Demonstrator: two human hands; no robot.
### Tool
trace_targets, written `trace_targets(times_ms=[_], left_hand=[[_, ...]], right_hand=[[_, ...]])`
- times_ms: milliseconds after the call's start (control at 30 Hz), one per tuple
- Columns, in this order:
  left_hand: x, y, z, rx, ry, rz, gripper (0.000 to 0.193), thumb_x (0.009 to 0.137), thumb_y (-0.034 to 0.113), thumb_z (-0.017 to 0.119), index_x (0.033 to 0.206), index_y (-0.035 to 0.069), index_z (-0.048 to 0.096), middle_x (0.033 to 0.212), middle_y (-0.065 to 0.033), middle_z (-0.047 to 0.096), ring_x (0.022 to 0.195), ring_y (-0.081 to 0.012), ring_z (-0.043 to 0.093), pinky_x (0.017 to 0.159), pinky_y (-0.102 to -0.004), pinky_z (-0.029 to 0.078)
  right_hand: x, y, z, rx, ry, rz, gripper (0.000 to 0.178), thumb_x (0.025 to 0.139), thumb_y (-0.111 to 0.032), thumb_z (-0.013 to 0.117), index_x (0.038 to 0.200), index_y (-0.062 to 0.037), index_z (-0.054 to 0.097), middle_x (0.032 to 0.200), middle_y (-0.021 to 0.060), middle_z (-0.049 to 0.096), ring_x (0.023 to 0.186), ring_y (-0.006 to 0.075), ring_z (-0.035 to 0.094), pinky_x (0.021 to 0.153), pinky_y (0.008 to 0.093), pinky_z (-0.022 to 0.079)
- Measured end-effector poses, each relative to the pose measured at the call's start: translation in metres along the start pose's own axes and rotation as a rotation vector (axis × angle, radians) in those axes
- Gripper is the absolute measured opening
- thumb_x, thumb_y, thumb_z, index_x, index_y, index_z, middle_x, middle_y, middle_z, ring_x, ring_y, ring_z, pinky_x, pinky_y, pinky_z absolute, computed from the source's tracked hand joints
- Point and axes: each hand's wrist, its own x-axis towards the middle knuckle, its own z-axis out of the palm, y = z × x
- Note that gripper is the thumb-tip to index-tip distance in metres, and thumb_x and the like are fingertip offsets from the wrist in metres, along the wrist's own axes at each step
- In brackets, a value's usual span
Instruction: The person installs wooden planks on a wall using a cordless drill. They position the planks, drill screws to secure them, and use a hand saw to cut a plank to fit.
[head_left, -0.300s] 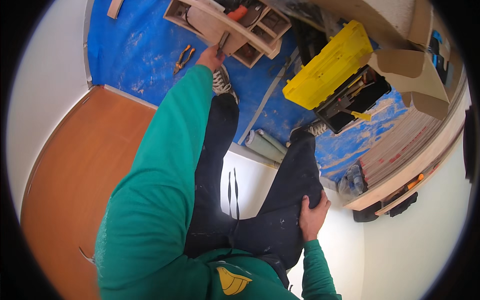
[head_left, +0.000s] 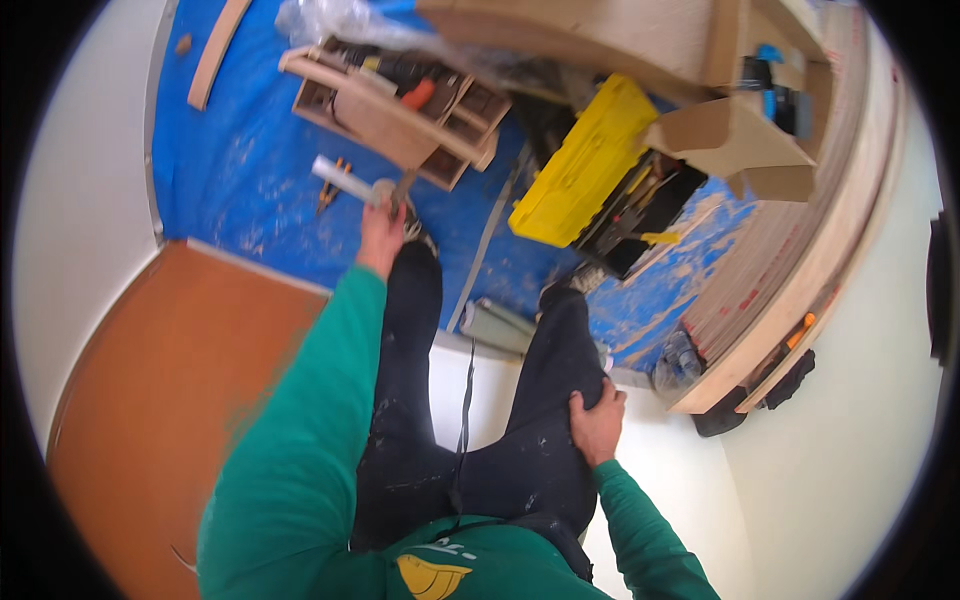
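Pale bar [head_left: 345,180] newly over pliers [head_left: 325,198], yellow emblem [head_left: 430,578] on sweater [head_left: 290,480]

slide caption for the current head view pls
Left hand holds a long pale object near a wooden tool box on blue sheeting; right hand rests on dark trousers.

Reference surface: the floor sheet [head_left: 250,180]. A curved strip [head_left: 213,62] lies near its left edge. My left grip [head_left: 382,232] is positioned before the divided tote [head_left: 385,132], right of the pliers [head_left: 324,198]. A power tool [head_left: 418,95] sits in the tote. The open toolbox [head_left: 578,165] stands right of the tote; the carton [head_left: 735,145] lies farther right. Boards [head_left: 770,245] line the sheet's right side. Rolls [head_left: 495,327] lie at its near edge, between my legs [head_left: 410,350]. My right grip [head_left: 598,425] rests on my right thigh.
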Motion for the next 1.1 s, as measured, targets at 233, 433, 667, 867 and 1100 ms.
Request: trace_targets(times_ms=[233,433,667,867,1100], left_hand=[[-0.175,0.004,0.156,0.549,-0.624,0.211,0.040,0.109,0.019,0.075,0.144,0.002,0.066,0.113,0.0006,0.067,0.099,-0.0099,0.064,0.087,-0.0290,0.058],[-0.210,0.050,0.363,0.865,-0.847,0.621,0.051,0.107,0.018,0.072,0.154,-0.001,0.062,0.097,0.0010,0.066,0.083,-0.0090,0.063,0.077,-0.0257,0.055],[-0.188,-0.021,0.280,0.511,-0.745,0.436,0.074,0.110,0.027,0.073,0.169,-0.002,0.039,0.145,-0.0152,0.056,0.115,-0.0198,0.067,0.096,-0.0344,0.064],[-0.182,-0.040,0.023,1.543,-0.494,0.436,0.063,0.107,0.033,0.072,0.157,-0.002,0.057,0.130,-0.0160,0.071,0.113,-0.0249,0.069,0.100,-0.0368,0.055],[-0.076,-0.013,-0.018,1.107,-0.114,0.380,0.051,0.104,0.024,0.074,0.148,0.001,0.064,0.122,-0.0228,0.074,0.113,-0.0416,0.072,0.099,-0.0497,0.057]], right_hand=[[0.003,-0.008,0.001,-0.012,-0.067,0.052,0.077,0.095,-0.047,0.073,0.153,0.0022,0.055,0.143,0.0282,0.055,0.133,0.0485,0.059,0.108,0.0619,0.051],[0.000,-0.003,0.008,-0.035,-0.084,0.070,0.077,0.095,-0.047,0.072,0.154,0.0015,0.055,0.144,0.0285,0.055,0.133,0.0484,0.058,0.109,0.0624,0.051],[-0.002,0.007,0.013,0.043,-0.085,0.051,0.076,0.095,-0.045,0.072,0.153,0.0011,0.056,0.142,0.0278,0.055,0.133,0.0476,0.059,0.110,0.0609,0.051],[0.002,0.007,0.018,-0.044,-0.113,0.050,0.074,0.096,-0.044,0.073,0.152,0.0012,0.056,0.141,0.0289,0.055,0.133,0.0482,0.059,0.110,0.0615,0.051],[0.003,0.005,0.021,-0.050,-0.108,0.013,0.074,0.095,-0.044,0.075,0.151,0.0007,0.056,0.139,0.0293,0.055,0.129,0.0494,0.060,0.108,0.0606,0.052]])
